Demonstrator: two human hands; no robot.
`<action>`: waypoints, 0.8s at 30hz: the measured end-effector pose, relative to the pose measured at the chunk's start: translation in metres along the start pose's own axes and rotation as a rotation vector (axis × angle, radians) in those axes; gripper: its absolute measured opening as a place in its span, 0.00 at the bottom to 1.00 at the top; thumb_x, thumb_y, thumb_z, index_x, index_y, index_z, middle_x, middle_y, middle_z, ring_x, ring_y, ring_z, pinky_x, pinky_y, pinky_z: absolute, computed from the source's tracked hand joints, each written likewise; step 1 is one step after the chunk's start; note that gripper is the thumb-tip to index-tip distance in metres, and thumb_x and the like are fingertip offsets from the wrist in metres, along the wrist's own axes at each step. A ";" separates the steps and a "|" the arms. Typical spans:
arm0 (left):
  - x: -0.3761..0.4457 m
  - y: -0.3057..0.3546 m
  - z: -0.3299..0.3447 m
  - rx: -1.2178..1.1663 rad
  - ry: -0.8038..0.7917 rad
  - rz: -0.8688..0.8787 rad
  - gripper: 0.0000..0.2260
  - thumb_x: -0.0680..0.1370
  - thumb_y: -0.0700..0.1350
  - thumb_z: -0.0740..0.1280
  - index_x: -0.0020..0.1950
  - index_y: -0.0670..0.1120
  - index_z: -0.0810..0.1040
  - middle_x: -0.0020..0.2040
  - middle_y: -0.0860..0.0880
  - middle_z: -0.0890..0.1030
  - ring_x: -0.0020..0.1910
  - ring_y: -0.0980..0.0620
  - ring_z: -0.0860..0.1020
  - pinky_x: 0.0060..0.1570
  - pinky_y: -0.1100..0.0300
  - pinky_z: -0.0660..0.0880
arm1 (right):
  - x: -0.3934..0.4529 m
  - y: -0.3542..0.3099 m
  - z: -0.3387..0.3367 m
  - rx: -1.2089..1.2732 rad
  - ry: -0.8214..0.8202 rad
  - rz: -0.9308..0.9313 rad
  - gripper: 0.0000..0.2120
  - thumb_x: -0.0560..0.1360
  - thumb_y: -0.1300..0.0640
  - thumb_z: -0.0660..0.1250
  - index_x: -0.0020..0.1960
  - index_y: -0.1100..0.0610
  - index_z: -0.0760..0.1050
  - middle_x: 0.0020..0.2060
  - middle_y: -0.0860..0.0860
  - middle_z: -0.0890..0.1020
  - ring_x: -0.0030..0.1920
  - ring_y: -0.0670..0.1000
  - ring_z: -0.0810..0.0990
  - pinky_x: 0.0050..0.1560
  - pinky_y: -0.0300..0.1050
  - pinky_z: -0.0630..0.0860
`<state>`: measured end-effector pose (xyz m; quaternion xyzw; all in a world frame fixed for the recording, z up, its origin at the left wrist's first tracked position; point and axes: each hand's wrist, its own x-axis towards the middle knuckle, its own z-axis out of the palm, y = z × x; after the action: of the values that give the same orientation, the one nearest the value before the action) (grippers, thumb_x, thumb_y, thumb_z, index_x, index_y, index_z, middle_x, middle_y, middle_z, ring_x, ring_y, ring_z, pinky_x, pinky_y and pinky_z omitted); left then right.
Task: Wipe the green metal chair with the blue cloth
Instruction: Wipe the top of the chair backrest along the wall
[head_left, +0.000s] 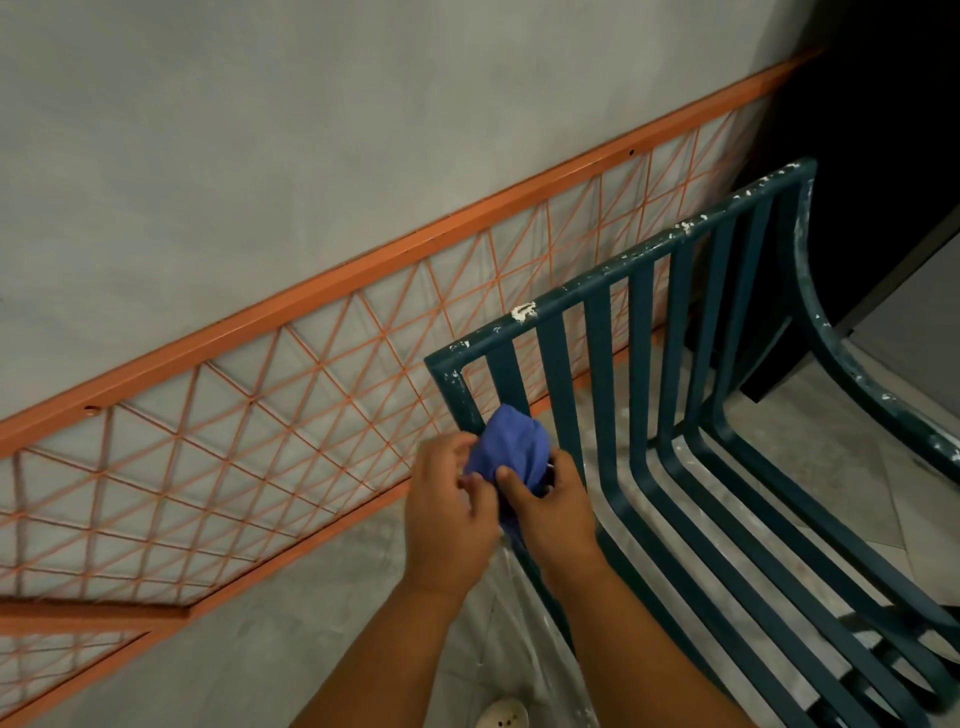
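Both hands at the near left corner of the chair back, bunching the blue cloth between them. Left hand on the cloth's left side, fingers curled in and pinching its lower edge. Right hand on the cloth's right side, thumb across the front of the wad, remaining fingers wrapped around behind it and partly hidden. Cloth balled up, pressed against the left upright post and the first slat of the green metal chair, low on the backrest, just above where the slats bend into the seat. Chair standing on a pale tiled floor, its back toward a grey wall; top rail and right arm flecked with white specks. Seat slats running toward the lower right, light sheeting visible beneath them. Orange metal lattice panel leaning along the base of the wall, just behind the chair's back. Tip of a light shoe at the bottom edge, between the forearms. Dark doorway or panel at upper right, too dim to make out.
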<state>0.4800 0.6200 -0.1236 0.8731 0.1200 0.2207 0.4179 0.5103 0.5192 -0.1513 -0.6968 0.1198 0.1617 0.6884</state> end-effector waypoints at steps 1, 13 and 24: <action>0.007 0.001 -0.005 -0.033 0.067 -0.062 0.17 0.72 0.33 0.65 0.59 0.47 0.72 0.53 0.54 0.73 0.50 0.59 0.74 0.46 0.59 0.77 | 0.001 0.000 0.003 -0.119 0.055 -0.042 0.10 0.73 0.52 0.72 0.49 0.49 0.72 0.45 0.49 0.80 0.44 0.51 0.80 0.40 0.38 0.77; 0.071 0.013 -0.028 -0.496 0.076 -0.365 0.13 0.80 0.44 0.60 0.61 0.49 0.78 0.59 0.53 0.80 0.59 0.58 0.77 0.59 0.60 0.74 | 0.015 -0.014 0.044 -0.536 0.092 -0.781 0.24 0.75 0.53 0.66 0.70 0.43 0.65 0.68 0.55 0.69 0.65 0.57 0.71 0.59 0.55 0.76; 0.083 0.015 -0.031 -0.505 0.128 -0.370 0.12 0.80 0.43 0.59 0.48 0.47 0.82 0.46 0.51 0.83 0.48 0.56 0.80 0.49 0.63 0.75 | 0.014 -0.021 0.057 -0.628 0.197 -0.873 0.24 0.76 0.58 0.68 0.70 0.51 0.68 0.65 0.59 0.74 0.56 0.59 0.75 0.54 0.47 0.76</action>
<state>0.5373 0.6648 -0.0713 0.6896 0.2444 0.2181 0.6459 0.5274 0.5776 -0.1373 -0.8658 -0.1704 -0.1771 0.4358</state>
